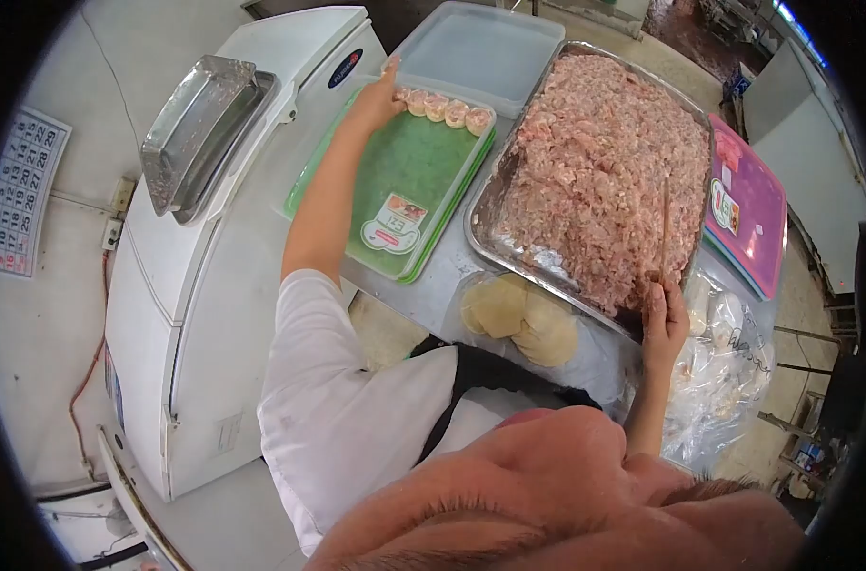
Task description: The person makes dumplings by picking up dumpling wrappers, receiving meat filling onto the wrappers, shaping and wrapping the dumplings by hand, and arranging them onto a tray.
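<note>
The left hand reaches to the far end of the green tray, at the end of a short row of dumplings. Its fingers look partly curled, but I cannot tell whether they have hold of a dumpling or only touch one. The right hand is closed around the near end of a thin stick, which lies over the minced meat heaped in the metal tray.

The dumplings sit side by side, seemingly touching, so a careless push from the left hand could squash or tip one, and soft skins might stick together. The meat rises high toward the tray's far side; a broad sweep of the stick could send crumbs over the rim onto the surface. The round wrappers lie in plastic close to the tray's near edge, where a dragging right forearm might catch the bag. Left uncovered, they could also dry and crack.
</note>
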`<move>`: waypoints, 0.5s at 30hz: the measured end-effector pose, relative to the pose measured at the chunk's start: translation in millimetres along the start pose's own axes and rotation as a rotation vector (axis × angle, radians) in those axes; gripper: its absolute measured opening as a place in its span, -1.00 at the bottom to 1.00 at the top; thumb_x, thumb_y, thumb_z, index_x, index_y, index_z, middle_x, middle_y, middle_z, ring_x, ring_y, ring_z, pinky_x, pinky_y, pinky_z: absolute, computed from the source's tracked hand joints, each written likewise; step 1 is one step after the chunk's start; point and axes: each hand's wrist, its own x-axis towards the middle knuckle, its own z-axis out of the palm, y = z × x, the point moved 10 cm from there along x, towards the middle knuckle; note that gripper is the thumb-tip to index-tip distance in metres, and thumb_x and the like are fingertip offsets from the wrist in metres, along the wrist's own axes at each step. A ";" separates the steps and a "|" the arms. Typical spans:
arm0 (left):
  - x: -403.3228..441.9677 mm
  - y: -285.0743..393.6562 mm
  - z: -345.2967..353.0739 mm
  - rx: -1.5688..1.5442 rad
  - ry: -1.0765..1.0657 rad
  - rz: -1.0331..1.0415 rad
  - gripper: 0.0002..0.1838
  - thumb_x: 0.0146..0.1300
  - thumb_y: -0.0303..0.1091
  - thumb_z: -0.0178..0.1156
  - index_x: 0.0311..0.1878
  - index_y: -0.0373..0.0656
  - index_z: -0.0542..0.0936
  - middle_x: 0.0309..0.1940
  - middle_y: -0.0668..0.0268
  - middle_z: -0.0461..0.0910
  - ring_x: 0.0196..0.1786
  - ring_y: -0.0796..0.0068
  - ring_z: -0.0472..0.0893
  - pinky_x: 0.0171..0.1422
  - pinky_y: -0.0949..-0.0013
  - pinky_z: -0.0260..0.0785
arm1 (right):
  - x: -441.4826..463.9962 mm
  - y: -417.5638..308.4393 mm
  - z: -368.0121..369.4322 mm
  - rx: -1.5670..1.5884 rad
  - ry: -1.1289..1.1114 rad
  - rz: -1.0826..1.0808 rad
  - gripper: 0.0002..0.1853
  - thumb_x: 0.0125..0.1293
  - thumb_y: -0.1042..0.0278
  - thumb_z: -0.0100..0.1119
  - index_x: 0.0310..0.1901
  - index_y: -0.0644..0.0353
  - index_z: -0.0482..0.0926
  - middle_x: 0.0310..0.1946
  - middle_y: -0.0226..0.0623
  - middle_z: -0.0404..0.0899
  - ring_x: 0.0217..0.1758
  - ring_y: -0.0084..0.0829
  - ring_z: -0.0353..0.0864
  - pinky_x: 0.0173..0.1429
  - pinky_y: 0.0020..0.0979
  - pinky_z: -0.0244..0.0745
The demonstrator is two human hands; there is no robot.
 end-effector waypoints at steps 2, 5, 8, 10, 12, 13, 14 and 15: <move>1.5 0.2 2.1 0.060 0.043 0.012 0.01 0.07 -0.39 0.31 0.54 -0.02 -0.06 -0.15 -0.10 0.64 -0.10 -0.10 0.62 0.01 0.01 0.45 | -2.9 -9.5 0.7 -0.005 0.010 -0.040 -0.72 0.46 0.31 0.09 0.05 0.33 0.56 -0.34 -0.52 0.54 -0.43 -0.79 0.31 -0.35 -0.72 0.18; 2.7 -5.8 12.9 0.031 0.067 0.028 0.00 0.07 -0.41 0.30 0.54 0.01 -0.06 -0.11 -0.10 0.62 -0.07 -0.12 0.62 0.04 0.01 0.44 | -1.1 -12.3 0.9 -0.182 0.017 -0.145 -0.72 0.46 0.32 0.09 0.04 0.35 0.57 -0.29 -0.48 0.56 -0.36 -0.75 0.39 -0.26 -0.68 0.29; -6.4 3.7 6.4 -0.049 -0.025 0.068 -0.10 0.10 -0.42 0.30 0.51 0.04 0.09 0.13 -0.07 0.54 0.11 -0.05 0.58 0.20 0.12 0.43 | -3.5 -32.7 7.5 -0.405 0.011 -0.225 -0.74 0.44 0.37 0.08 0.04 0.35 0.58 -0.23 -0.36 0.62 -0.20 -0.59 0.52 -0.07 -0.56 0.41; -31.5 35.3 -7.8 0.043 0.056 0.278 -0.17 0.11 -0.39 0.31 0.47 0.03 0.20 0.20 -0.01 0.50 0.18 0.02 0.54 0.21 0.14 0.42 | -6.6 -39.7 10.0 -0.486 0.007 -0.256 -0.74 0.43 0.39 0.09 0.04 0.35 0.58 -0.19 -0.27 0.64 -0.15 -0.50 0.57 0.00 -0.52 0.42; -71.5 89.3 -32.8 -0.047 0.083 0.427 -0.27 0.14 -0.36 0.32 0.41 0.00 0.31 0.23 0.03 0.47 0.24 0.06 0.49 0.25 0.15 0.39 | -4.8 -50.8 16.1 -0.523 0.003 -0.288 -0.73 0.41 0.40 0.10 0.05 0.34 0.58 -0.15 -0.17 0.66 -0.09 -0.40 0.61 0.06 -0.48 0.43; -104.9 129.0 -46.2 -0.180 0.051 0.465 -0.33 0.15 -0.33 0.32 0.36 -0.03 0.36 0.23 0.04 0.46 0.26 0.06 0.47 0.27 0.14 0.38 | -4.9 -57.4 21.9 -0.557 -0.009 -0.366 -0.75 0.39 0.40 0.10 0.01 0.34 0.59 -0.17 -0.12 0.64 -0.08 -0.29 0.60 0.03 -0.40 0.45; -134.4 161.4 -47.3 -0.327 -0.049 0.495 -0.40 0.18 -0.32 0.31 0.32 -0.04 0.42 0.22 0.12 0.49 0.23 0.17 0.50 0.22 0.15 0.40 | -5.7 -61.9 28.3 -0.590 -0.025 -0.443 -0.76 0.37 0.39 0.10 -0.02 0.33 0.60 -0.19 -0.07 0.62 -0.06 -0.17 0.59 0.00 -0.33 0.46; -162.8 188.9 -44.3 -0.470 -0.150 0.521 -0.46 0.21 -0.31 0.30 0.28 -0.05 0.47 0.20 0.20 0.52 0.21 0.27 0.52 0.18 0.17 0.42 | -8.7 -67.2 33.8 -0.621 -0.043 -0.522 -0.77 0.36 0.38 0.10 -0.06 0.32 0.61 -0.21 -0.02 0.60 -0.04 -0.06 0.57 -0.03 -0.25 0.48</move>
